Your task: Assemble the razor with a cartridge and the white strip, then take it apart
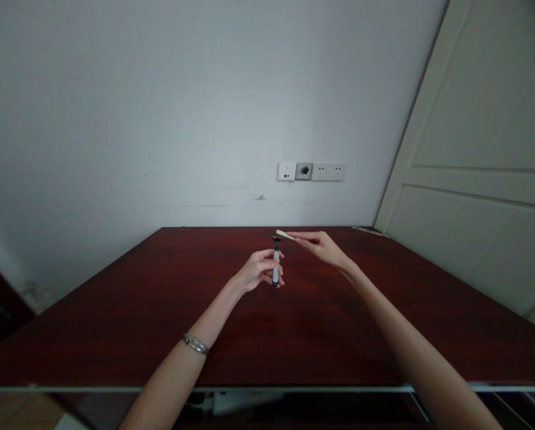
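Over the middle of the table, my left hand (257, 270) is closed around the pale handle of a razor (275, 267). The razor stands upright with its dark head at the top, and the handle's lower end is dark too. To its right, my right hand (321, 247) pinches a slim white stick-like tool (285, 235) with a rounded end pointing left. That tool lies slanted just above the razor's head; whether the two touch I cannot tell. Its exact kind is too small to make out.
The dark red wooden table (159, 322) reaches back to a white wall with a row of sockets (329, 172). A white panelled door (477, 173) borders the right side. Under the table's front edge, a white object (244, 401) shows on a shelf.
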Demonstrator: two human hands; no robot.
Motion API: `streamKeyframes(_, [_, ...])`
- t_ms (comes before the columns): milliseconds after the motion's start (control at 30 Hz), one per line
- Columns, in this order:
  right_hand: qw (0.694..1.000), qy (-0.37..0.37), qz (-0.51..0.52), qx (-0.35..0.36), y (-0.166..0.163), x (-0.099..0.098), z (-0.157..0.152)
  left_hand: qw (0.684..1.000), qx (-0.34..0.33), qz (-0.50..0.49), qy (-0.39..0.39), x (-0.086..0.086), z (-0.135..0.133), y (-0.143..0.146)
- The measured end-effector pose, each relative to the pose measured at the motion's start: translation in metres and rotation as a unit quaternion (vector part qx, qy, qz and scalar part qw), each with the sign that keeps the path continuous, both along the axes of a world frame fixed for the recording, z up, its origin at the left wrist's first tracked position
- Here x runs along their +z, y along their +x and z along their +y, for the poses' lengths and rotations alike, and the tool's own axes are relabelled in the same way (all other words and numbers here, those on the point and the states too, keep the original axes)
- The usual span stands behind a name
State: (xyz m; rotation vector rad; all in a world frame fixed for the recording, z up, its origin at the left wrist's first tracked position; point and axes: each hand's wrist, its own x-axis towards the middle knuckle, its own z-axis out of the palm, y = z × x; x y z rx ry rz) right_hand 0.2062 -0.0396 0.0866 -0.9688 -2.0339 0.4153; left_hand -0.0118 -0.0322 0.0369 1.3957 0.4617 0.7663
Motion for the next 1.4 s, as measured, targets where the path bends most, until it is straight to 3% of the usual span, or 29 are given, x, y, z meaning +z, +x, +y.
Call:
streamKeyframes(167, [0.992, 0.035, 0.006, -0.121, 0.011, -0.017, 0.013, 1.0, 0.01, 0.011, 0.007, 0.002, 0.003, -0.004])
streamKeyframes(333, [0.984, 0.069, -0.032, -0.16, 0.011, -0.037, 0.017, 0.999, 0.049, 0.006, 0.018, 0.004, 0.009, -0.012])
streamKeyframes(533, [0.982, -0.041, -0.009, -0.183, 0.003, -0.055, 0.013, 0.996, 0.09, -0.002, 0.021, 0.006, 0.014, -0.019])
streamKeyframes(733, [0.987, -0.038, -0.117, -0.104, -0.003, -0.059, 0.002, 0.994, 0.108, 0.003, 0.017, 0.005, 0.017, -0.019])
streamKeyframes(933, [0.973, 0.02, -0.181, -0.144, -0.006, -0.074, 0.004, 0.993, 0.119, 0.001, 0.019, 0.005, 0.018, -0.02])
streamKeyframes(1067, [0.974, 0.013, -0.176, -0.14, 0.001, -0.082, 0.005, 0.992, 0.121, 0.004, 0.028, 0.005, 0.018, -0.02])
streamKeyframes(1400, [0.993, -0.07, -0.09, 0.003, 0.016, -0.1, -0.001, 0.99, 0.133, 0.014, 0.032, 0.006, 0.018, -0.019])
